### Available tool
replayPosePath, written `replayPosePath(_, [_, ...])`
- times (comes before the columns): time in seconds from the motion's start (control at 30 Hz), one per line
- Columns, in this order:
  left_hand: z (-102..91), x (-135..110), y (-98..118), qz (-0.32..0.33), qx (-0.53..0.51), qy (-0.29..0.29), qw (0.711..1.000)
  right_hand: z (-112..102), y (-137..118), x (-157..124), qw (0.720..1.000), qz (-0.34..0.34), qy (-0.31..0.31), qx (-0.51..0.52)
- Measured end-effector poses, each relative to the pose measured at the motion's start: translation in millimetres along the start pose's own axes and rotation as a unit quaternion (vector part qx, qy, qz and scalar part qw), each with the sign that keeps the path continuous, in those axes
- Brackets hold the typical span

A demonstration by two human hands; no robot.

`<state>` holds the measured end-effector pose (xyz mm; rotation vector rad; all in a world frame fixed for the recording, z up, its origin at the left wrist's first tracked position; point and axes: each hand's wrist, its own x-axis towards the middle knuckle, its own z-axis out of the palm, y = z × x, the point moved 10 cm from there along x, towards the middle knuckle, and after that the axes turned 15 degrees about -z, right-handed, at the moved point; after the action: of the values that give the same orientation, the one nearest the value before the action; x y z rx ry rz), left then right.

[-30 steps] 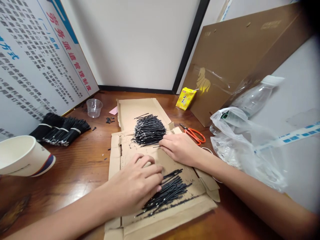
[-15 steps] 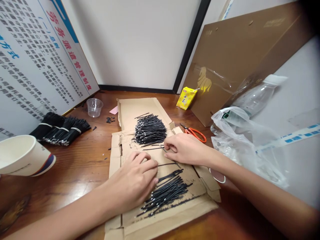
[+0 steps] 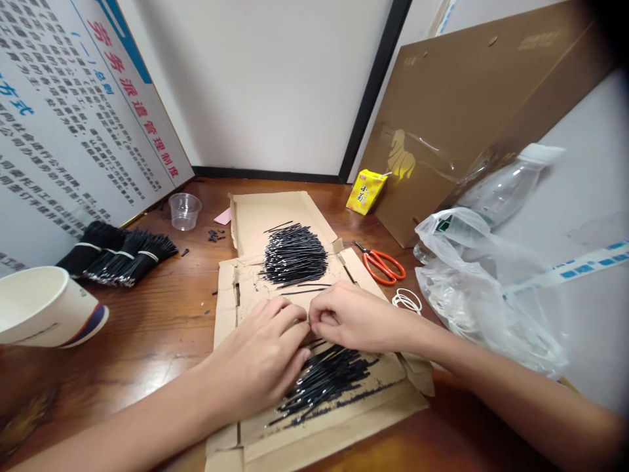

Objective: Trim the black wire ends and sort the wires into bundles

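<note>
My left hand (image 3: 268,351) rests on the flattened cardboard (image 3: 275,446), fingers curled together at the left edge of the near pile of short black wires (image 3: 331,377). Half a second ago a black wire stuck out from its fingertips; now that spot is covered. Right against those fingertips, my right hand (image 3: 348,318) is closed in a pinch; what it holds is hidden. Beyond the hands lies a larger pile of black wires (image 3: 295,255) with shiny ends. A couple of single wires (image 3: 307,287) lie just in front of that pile.
Red-handled snips (image 3: 383,264) and white rubber bands (image 3: 407,300) lie right of the cardboard. Banded wire bundles (image 3: 130,255), a paper tub (image 3: 49,308) and a clear cup (image 3: 185,212) stand left. A yellow drink carton (image 3: 366,192) and plastic bag (image 3: 472,282) are at right.
My right hand has moved left and nearer, from the loose wires to my left fingertips, uncovering the rubber bands. My left hand has hardly moved.
</note>
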<state>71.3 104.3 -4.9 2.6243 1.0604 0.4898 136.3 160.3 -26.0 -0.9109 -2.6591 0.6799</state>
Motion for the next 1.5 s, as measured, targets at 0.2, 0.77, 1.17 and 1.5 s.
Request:
replayPosePath(0.2, [3.0,-3,3,0.018,0.004,-0.014,1.0,-16,28,0,0.991,0.048,0.07,-0.105])
replayPosePath(0.77, [-0.2,2,-12,-0.051,0.015,0.019,0.998,-7,21,-7,0.994,0.067,0.016,-0.09])
replayPosePath(1.17, [7.8,-3,8,0.048,0.014,-0.034,0.998,-21,36,2,0.975,0.036,0.134,-0.173])
replayPosePath(1.5, [-2.7,-1,-8,-0.033,0.007,0.034,0.999,-17,33,3,0.976,0.034,0.076,-0.202])
